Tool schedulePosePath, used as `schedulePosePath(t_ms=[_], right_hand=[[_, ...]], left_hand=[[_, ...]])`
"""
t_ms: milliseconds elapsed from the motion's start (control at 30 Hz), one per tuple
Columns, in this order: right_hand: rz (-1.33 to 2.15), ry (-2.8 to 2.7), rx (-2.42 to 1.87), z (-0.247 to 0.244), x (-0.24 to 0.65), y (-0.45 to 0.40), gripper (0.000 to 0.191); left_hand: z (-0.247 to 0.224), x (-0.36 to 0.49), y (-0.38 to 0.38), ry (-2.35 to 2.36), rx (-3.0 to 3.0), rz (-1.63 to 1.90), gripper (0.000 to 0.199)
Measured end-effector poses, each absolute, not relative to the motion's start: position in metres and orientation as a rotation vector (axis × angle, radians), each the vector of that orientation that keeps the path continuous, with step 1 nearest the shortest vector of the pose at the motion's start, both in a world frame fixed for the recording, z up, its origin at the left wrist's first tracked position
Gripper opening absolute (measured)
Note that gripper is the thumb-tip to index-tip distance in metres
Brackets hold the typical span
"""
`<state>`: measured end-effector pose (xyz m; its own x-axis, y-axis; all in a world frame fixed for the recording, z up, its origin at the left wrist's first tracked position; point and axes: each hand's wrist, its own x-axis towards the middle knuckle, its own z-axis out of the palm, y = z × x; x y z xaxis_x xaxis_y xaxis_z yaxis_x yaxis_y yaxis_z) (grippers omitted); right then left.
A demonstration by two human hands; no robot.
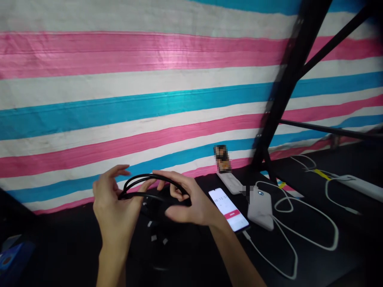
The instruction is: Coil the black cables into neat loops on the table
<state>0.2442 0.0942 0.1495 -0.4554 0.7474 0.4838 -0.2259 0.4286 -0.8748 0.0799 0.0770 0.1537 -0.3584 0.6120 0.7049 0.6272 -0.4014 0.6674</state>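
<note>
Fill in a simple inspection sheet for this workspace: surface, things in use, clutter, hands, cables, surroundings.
Surface: black tabletop, dimly lit.
Job's things: looped black cable, spanning the hands.
Clutter: lit smartphone, white power bank, small pale pieces.
Hands: left hand holds the black cable; right hand curves around it, grip unclear.
Cables: white cables trail at right, one at the smartphone's lower edge.
Surroundings: striped tarp behind, black metal frame at right.

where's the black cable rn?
Black cable is below and left of centre in the head view, looped between left hand and right hand, left of the lit phone.
</note>
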Motion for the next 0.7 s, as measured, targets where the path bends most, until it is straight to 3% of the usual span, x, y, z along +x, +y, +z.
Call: schedulePosePath(t_ms=[100, 200, 333, 500, 633, 700], right_hand=[[1.059, -1.715, -0.603, 0.153, 0.242, 0.087, 0.068], [1.031, -1.655, -0.586, 0.152, 0.241, 0.088, 0.048], [1.000, -1.524, -0.525, 0.150, 0.247, 0.099, 0.023], [1.054, -1.379, -0.511, 0.141, 0.247, 0.119, 0.022], [1.211, -1.260, -0.609, 0.127, 0.236, 0.136, 0.016], [1.255, -1.218, -0.644, 0.123, 0.228, 0.137, 0.029]], left_hand=[[0.150, 0.073, 0.086, -1.582, -1.851, -1.592, 0.037], [0.146, 0.066, 0.094, -1.500, -2.024, -1.546, 0.016], [0.143, 0.056, 0.100, -1.528, -2.112, -1.765, 0.017], [0.137, 0.057, 0.103, -1.797, -2.283, -2.298, 0.036], [0.140, 0.064, 0.104, -1.687, -1.682, -3.004, 0.032], [0.146, 0.065, 0.103, -1.522, -1.416, -3.379, 0.035]])
